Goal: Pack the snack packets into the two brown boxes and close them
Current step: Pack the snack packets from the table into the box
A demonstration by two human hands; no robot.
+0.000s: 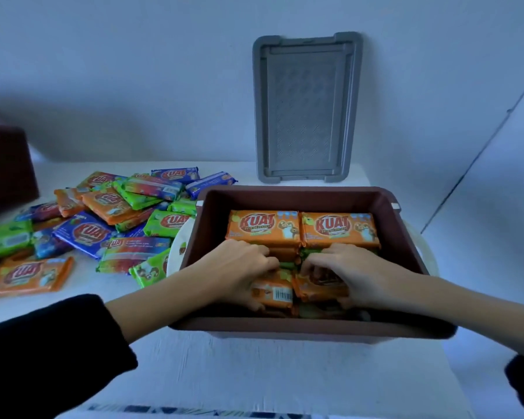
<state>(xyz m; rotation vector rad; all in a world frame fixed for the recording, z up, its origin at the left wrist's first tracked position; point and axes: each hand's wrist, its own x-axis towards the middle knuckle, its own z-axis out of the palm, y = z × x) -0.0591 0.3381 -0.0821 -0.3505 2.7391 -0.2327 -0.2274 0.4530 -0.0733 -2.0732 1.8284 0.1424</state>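
Observation:
A brown box [297, 196] stands open in front of me on the white table. Two orange snack packets [262, 226] lie flat side by side at its far end, on top of other packets. Both my hands are inside the box at its near half. My left hand [239, 267] grips an orange packet [274, 293] that shows a barcode. My right hand [351, 273] grips another orange packet [318, 287] beside it. A second brown box [6, 167] sits at the far left edge, only partly in view.
A heap of loose orange, green and blue snack packets [85, 231] covers the table left of the box. A grey lid [307, 107] leans upright against the wall behind the box. A white plate [176, 252] shows under the box.

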